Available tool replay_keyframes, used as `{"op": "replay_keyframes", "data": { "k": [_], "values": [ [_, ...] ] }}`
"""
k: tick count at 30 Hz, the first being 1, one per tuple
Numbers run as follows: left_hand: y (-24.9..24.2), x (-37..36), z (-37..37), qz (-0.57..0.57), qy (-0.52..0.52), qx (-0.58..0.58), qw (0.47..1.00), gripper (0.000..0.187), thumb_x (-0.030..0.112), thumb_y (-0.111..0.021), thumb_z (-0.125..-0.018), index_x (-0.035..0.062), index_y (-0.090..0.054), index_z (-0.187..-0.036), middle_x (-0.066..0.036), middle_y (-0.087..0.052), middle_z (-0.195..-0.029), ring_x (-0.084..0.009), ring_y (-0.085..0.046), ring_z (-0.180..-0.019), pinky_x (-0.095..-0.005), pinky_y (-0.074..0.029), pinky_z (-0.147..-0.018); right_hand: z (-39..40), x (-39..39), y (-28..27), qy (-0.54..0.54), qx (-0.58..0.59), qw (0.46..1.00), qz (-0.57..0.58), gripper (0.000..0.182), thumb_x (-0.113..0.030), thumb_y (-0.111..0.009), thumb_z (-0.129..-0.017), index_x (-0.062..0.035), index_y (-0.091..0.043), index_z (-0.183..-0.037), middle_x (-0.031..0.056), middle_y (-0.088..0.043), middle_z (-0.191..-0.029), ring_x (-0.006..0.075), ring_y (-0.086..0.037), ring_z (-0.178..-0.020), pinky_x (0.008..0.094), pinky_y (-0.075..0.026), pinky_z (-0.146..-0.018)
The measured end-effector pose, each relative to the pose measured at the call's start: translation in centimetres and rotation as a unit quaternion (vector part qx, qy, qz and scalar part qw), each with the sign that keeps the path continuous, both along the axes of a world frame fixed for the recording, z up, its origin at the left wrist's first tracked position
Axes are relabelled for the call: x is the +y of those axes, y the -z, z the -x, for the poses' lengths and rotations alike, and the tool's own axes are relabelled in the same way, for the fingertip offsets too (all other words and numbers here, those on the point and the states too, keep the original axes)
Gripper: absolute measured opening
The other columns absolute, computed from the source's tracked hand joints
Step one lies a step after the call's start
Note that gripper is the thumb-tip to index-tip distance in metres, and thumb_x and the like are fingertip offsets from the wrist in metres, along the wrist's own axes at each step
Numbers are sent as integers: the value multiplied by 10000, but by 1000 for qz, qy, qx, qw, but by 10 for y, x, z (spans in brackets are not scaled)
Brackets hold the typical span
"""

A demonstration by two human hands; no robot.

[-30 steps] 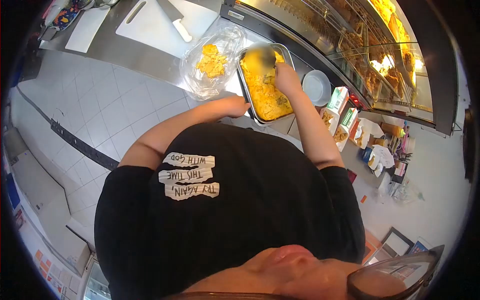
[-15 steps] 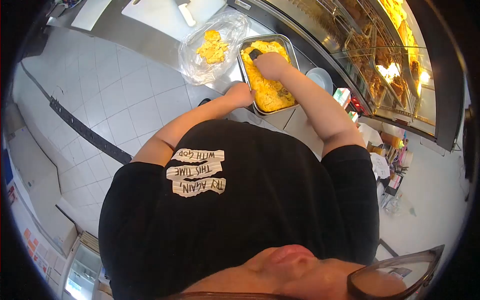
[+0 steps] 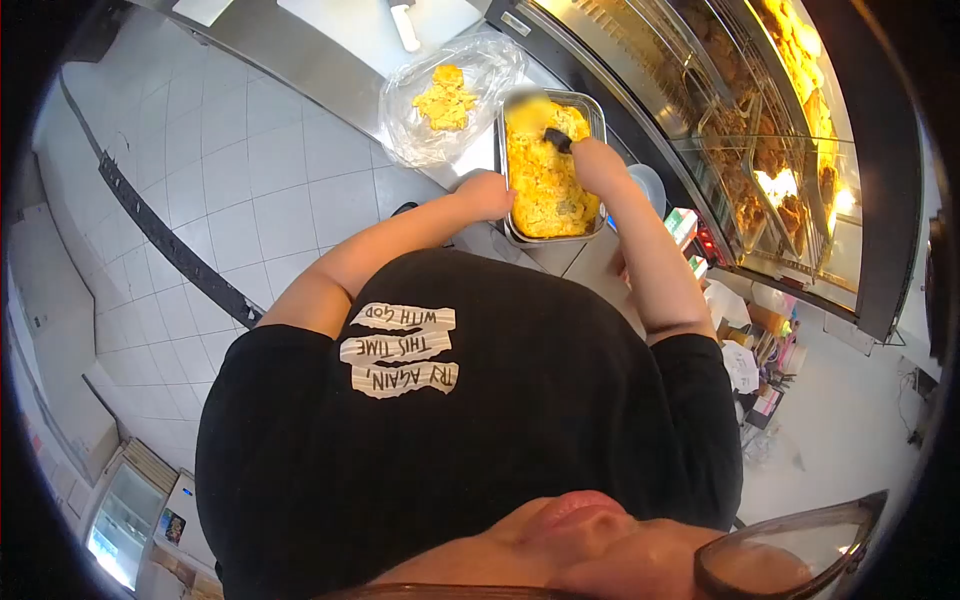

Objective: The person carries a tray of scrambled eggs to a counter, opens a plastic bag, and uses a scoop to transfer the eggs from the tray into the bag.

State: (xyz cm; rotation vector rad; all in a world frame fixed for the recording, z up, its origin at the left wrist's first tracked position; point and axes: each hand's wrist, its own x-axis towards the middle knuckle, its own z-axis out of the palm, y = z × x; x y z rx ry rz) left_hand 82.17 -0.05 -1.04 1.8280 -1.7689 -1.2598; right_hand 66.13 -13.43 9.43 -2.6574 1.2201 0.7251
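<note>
A deep metal pan (image 3: 601,122) stands on the counter, filled with a chunky yellow-orange food (image 3: 545,195). My right hand (image 3: 600,166) is closed around a dark utensil (image 3: 558,140) that meets the food's surface. Its exact kind cannot be made out. At the pan's near left side, my left hand (image 3: 486,196) grips the rim, fingers partly hidden. Left of the pan lies a clear plastic bag (image 3: 402,122) with a clump of the same yellow food (image 3: 445,100) on it. A patch at the pan's far left corner is blurred.
A white cutting board (image 3: 350,30) with a white-handled knife (image 3: 404,27) lies farther back on the metal counter. Right of the pan are a pale round bowl (image 3: 648,188), small boxes (image 3: 682,228) and a lit glass display case (image 3: 770,140) holding food.
My right hand has drawn the utensil toward the pan's right side, and the food's surface looks flatter. The pan and bag appear shifted slightly right and down in view. My left hand stays at the rim.
</note>
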Motion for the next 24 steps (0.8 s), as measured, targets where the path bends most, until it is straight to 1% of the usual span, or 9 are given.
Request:
{"op": "replay_keyframes", "data": {
  "k": [2,5,6,9,12,14,18,20,24],
  "values": [
    [-7,0,-3,-1,5,0,1000,424,336,-507,-886,-52,-663,-818,-260,-647,-847,-414,-624,-831,-487,-483,-783,-9,-11,-3,-9,-24,998,63,187,-76,-506,-819,13,-653,-892,196,-652,-886,347,-643,-874,449,-516,-751],
    [-7,-2,-2,-2,27,-32,999,413,312,-491,-903,-55,-664,-826,-244,-656,-815,-378,-647,-775,-466,-511,-734,-27,-26,12,-143,-90,972,166,167,-101,-533,-805,-3,-658,-857,164,-643,-874,306,-634,-862,421,-510,-723],
    [-6,-3,-1,-1,39,-49,998,406,297,-485,-911,-58,-663,-828,-236,-660,-795,-360,-660,-743,-455,-526,-705,-35,-28,19,-172,-58,968,175,160,-112,-540,-799,-17,-660,-847,149,-639,-866,292,-628,-852,407,-503,-711],
    [-16,-8,-1,-177,2,111,978,395,240,-454,-937,-69,-665,-813,-202,-668,-719,-284,-676,-606,-394,-558,-573,-48,-23,43,-232,10,951,206,140,-142,-556,-784,-61,-662,-824,106,-628,-845,254,-611,-820,368,-483,-681],
    [-11,-11,2,-209,0,148,967,427,218,-411,-966,-69,-667,-781,-171,-666,-662,-230,-660,-509,-335,-560,-494,-42,-15,64,-226,18,942,247,132,-160,-557,-778,-87,-660,-814,80,-619,-831,236,-601,-793,342,-468,-675],
    [-7,-12,1,-194,34,139,971,462,234,-385,-976,-72,-666,-775,-167,-672,-675,-232,-666,-531,-345,-569,-522,-43,-15,69,-202,8,941,272,139,-163,-555,-775,-82,-660,-814,78,-615,-827,234,-599,-790,339,-466,-686],
    [-13,-12,-1,-218,63,132,965,492,231,-374,-983,-54,-638,-682,-139,-657,-624,-220,-671,-564,-346,-577,-587,-45,-22,72,-258,-40,928,266,151,-142,-569,-760,-72,-686,-824,71,-609,-800,219,-590,-795,356,-446,-628],
    [-9,-13,0,-255,11,195,947,471,211,-375,-983,-93,-629,-728,-170,-660,-657,-246,-677,-582,-354,-583,-590,-47,-19,60,-286,-43,922,257,146,-128,-571,-755,-71,-684,-826,73,-617,-805,224,-593,-792,358,-452,-632],
    [-7,-13,-2,-304,-77,272,910,422,170,-385,-964,-167,-596,-826,-234,-658,-723,-307,-682,-613,-377,-589,-588,-48,-11,67,-268,23,941,204,138,-131,-580,-752,-78,-694,-808,75,-638,-804,226,-601,-785,354,-465,-636]
  ]
}}
